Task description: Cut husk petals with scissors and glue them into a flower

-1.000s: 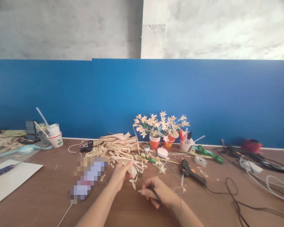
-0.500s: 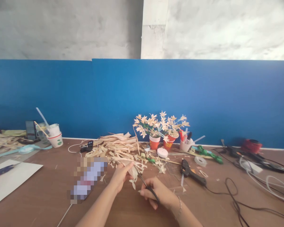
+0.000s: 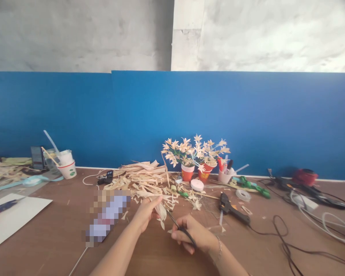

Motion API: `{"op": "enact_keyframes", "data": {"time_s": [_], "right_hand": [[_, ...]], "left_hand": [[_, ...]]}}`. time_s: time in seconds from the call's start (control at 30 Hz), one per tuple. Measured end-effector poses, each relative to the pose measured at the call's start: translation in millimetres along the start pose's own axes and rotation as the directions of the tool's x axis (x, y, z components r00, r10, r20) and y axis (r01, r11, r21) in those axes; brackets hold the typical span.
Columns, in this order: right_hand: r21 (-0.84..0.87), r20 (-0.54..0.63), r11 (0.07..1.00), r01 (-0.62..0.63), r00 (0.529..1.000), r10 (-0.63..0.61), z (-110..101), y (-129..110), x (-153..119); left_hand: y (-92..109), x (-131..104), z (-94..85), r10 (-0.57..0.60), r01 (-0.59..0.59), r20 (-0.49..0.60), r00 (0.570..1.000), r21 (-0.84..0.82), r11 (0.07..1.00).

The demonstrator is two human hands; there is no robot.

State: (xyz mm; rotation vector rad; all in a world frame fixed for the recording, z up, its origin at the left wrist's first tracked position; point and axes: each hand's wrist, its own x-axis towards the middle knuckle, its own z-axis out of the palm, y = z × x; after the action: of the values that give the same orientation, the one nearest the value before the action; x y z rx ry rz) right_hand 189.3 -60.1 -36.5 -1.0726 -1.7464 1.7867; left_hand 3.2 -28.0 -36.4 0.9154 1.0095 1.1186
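Left hand (image 3: 146, 214) pinching pale husk piece (image 3: 160, 210); right hand (image 3: 186, 233) gripping dark scissors (image 3: 180, 229).
Husk piece is over tabletop (image 3: 158, 253), in front of husk pile (image 3: 145, 176), scissor tips close by, contact unclear. Glue gun (image 3: 232, 210) lies right of hands; two red cups (image 3: 187, 174) of pale flowers (image 3: 186, 147) behind.

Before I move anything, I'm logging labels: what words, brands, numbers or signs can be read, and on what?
No text is legible anywhere.
White cup: green mark, too small to read.
Right-hand red cup: yellow marking, too blurred.
Upright phone: screen too small to read.
Pixelated object: any text hidden.
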Motion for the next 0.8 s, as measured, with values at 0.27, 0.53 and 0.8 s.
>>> {"op": "enact_keyframes", "data": {"time_s": [0.27, 0.53, 0.8], "right_hand": [[0.02, -0.007, 1.0, 0.004, 1.0, -0.004, 1.8, 0.3, 0.8], [-0.005, 0.029, 1.0, -0.013, 1.0, 0.013, -0.1, -4.5, -2.7], [-0.031, 0.072, 0.999, -0.044, 0.996, 0.046, -3.8, -0.7, -4.0]], "left_hand": [[0.0, -0.7, 3.5, -0.031, 0.031, -0.007, 0.999, -0.014, 0.999], [1.0, -1.0, 1.8, -0.038, 0.038, -0.021, 0.999, 0.008, 0.999], [4.5, -2.3, -0.8, -0.022, 0.015, 0.045, 0.999, 0.156, 0.988]]}}
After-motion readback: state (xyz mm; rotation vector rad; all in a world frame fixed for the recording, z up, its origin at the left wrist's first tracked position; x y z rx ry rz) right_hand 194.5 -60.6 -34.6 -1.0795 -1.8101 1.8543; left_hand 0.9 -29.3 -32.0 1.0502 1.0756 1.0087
